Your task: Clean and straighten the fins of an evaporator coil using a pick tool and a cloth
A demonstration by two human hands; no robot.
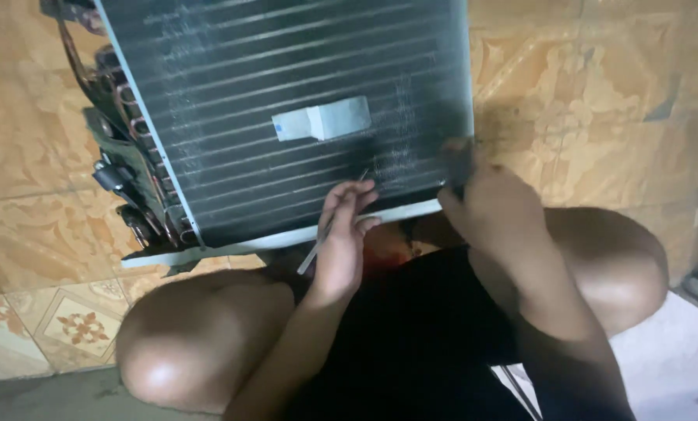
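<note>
Two hands work at the near edge of a finned coil (286,109), which lies tilted on the tiled floor (21,132) just beyond the person's knees. The left hand (342,234) has its grip closed around a thin metal tool (325,234) whose tip touches the fins, while the right hand (489,204) clasps the coil's near right corner. Pale scuffed streaks mark patches of fins by the tool (likely worked already, I judge), and most of the dark fin face, around a white sticker (321,122), looks untouched.
</note>
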